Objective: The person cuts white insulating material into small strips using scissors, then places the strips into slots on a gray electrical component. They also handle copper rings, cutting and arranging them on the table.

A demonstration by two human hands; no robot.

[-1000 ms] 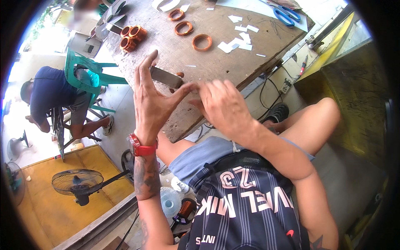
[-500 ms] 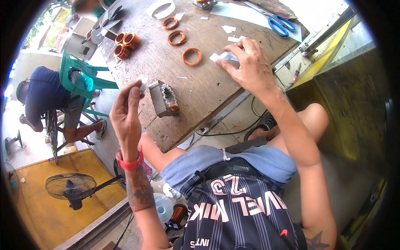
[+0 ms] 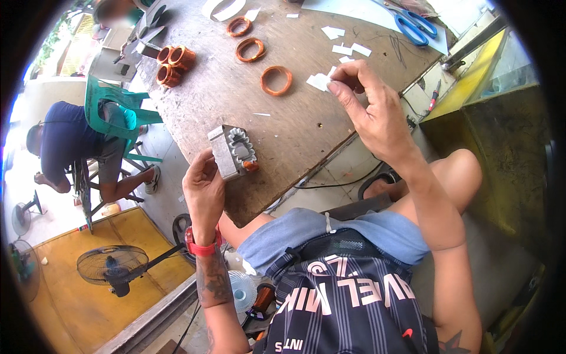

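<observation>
A grey metal motor stator (image 3: 227,154) with toothed slots stands near the left corner of the wooden table, an orange copper coil (image 3: 250,166) showing at its lower end. Curled against the stator's left side, the fingers of my left hand (image 3: 203,186) are closed on its edge; their tips are partly hidden. My right hand (image 3: 371,106) is raised over the table, thumb and forefinger pinched together with a bit of white paper at the tips. Right beside those fingertips lie white paper slips (image 3: 317,81). Three copper wire rings (image 3: 276,81) form a row beyond the stator.
A cluster of wound copper coils (image 3: 177,57) sits at the table's left edge. Blue-handled scissors (image 3: 415,28) lie on a white sheet at the far right. A standing fan (image 3: 115,265) is left of me. Another person (image 3: 73,130) bends near a green chair (image 3: 109,112).
My left hand has come down from beside the stator onto its side. My right hand has drawn back from the paper slips and its fingers have closed to a pinch. The view has shifted slightly.
</observation>
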